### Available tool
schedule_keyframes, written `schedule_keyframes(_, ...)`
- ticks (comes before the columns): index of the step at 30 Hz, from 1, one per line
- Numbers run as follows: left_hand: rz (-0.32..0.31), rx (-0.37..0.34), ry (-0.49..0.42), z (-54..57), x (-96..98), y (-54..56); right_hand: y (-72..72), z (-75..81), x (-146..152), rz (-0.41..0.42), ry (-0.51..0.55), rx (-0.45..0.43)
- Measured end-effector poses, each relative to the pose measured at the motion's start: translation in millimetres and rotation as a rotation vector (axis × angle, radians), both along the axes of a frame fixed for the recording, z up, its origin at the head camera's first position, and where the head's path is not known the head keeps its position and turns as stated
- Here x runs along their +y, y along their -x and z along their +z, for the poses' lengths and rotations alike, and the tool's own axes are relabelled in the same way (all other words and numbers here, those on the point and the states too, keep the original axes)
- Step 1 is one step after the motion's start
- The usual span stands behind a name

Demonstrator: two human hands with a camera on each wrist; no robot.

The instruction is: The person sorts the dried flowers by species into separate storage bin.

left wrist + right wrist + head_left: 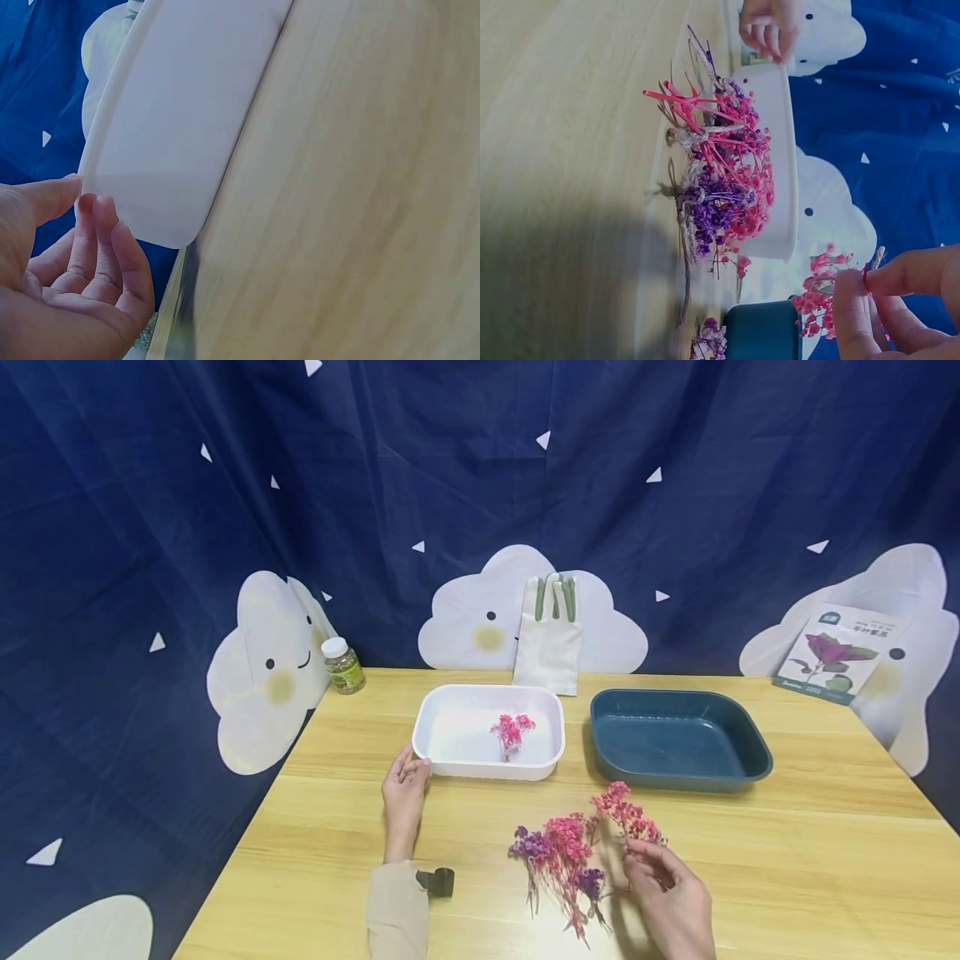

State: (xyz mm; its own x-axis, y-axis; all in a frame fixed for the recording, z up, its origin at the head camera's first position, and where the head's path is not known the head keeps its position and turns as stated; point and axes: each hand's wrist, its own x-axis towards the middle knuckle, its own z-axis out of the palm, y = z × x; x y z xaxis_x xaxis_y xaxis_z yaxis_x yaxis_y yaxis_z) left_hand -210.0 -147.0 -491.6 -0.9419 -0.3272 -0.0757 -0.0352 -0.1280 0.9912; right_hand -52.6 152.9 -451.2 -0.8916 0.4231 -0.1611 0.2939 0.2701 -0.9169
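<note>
My right hand (671, 893) pinches the stem of a pink dried flower sprig (624, 810) between thumb and fingers, above the table. Just left of it lies a pile of pink and purple dried flowers (564, 845), some tied with twine as the right wrist view shows. My left hand (406, 783) holds the near left corner of a white basin (487, 770), thumb at the rim and fingertips against the wall. Inside this basin rests another pink sprig (512, 732). To its right stands a dark teal basin (678, 772) with nothing in it.
A white glove with green fingers (549, 639) leans on the back curtain. At the back left stands a small jar with a white lid (343, 667). A booklet with a flower picture (836, 653) leans at the back right. Curtains border the wooden table (787, 877).
</note>
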Motion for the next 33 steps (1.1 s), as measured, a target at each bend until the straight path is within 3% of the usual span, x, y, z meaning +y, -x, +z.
schedule_keyframes(8, -0.008, -0.005, 0.006, 0.7, -0.5, -0.5, 4.3, 0.3, -3.9, 0.020, -0.024, 0.091)
schedule_keyframes(23, -0.002, 0.018, 0.004, 2.9, 0.6, -1.5, 21.1, -1.4, -11.4, 0.045, -0.011, 0.106)
schedule_keyframes(33, 0.004, 0.009, 0.008, 2.4, 0.7, -2.0, 51.8, 1.8, -20.2, 0.083, 0.001, 0.132)
